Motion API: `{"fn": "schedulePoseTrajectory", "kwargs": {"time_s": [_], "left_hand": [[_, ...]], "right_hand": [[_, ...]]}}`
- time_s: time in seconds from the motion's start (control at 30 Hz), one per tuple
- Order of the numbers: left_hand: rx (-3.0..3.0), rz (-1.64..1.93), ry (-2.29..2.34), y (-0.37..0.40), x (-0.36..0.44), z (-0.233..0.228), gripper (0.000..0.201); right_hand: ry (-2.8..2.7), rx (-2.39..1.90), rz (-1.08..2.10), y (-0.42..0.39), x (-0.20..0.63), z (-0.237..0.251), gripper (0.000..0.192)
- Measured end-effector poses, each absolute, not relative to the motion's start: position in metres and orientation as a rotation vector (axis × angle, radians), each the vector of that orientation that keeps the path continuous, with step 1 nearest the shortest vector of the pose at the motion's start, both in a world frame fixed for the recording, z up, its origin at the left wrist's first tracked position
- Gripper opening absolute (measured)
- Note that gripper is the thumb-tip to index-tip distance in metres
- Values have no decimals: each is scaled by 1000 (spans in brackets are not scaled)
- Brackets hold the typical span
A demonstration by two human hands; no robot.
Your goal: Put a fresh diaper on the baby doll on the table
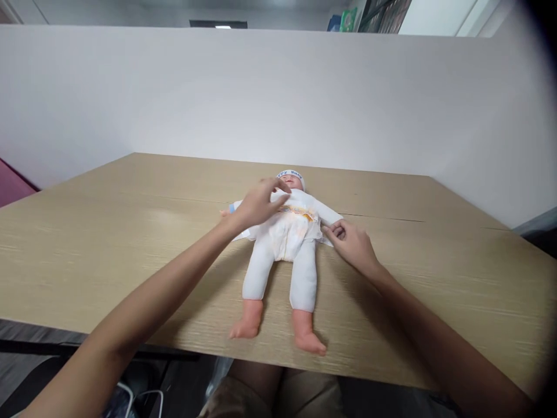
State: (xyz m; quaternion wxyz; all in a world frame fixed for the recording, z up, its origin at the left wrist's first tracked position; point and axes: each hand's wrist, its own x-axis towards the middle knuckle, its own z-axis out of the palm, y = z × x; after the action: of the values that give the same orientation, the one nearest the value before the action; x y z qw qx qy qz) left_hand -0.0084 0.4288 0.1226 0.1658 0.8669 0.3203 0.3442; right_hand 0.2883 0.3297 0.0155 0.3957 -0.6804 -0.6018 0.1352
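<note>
A baby doll (pixel 303 281) lies on its back on the table, feet towards me, in a white cloth suit and a headband with lettering. Round its hips sits a white diaper (pixel 287 235) with an orange pattern along the waist. My left hand (pixel 263 202) hovers at the doll's chest, above the waistband, thumb and fingers apart with nothing visible between them. On the other side, my right hand (pixel 351 241) pinches the diaper's side flap, close to the doll's sleeve. My left hand and forearm hide part of the doll's arm and the diaper's left side.
The wooden table (pixel 130 244) has its front edge just beyond the doll's feet. A white partition (pixel 278 93) stands behind it. Below the table, white cables (pixel 150 395) show near my legs.
</note>
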Motion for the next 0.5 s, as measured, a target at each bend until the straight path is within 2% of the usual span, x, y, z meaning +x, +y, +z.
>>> {"fn": "schedulePoseTrajectory", "kwargs": {"time_s": [0.1,0.17,0.4,0.5], "left_hand": [[2685,855,758,412,18,119,31],[2767,761,792,406,31,112,37],[2885,678,944,402,40,95,54],[2861,675,956,401,39,95,54]], "right_hand": [[-1691,-1835,110,322,288,6,31],[-1715,-1889,74,321,290,1,30],[-1674,-1970,122,325,296,-8,44],[-1678,-1967,297,325,299,-3,48]]}}
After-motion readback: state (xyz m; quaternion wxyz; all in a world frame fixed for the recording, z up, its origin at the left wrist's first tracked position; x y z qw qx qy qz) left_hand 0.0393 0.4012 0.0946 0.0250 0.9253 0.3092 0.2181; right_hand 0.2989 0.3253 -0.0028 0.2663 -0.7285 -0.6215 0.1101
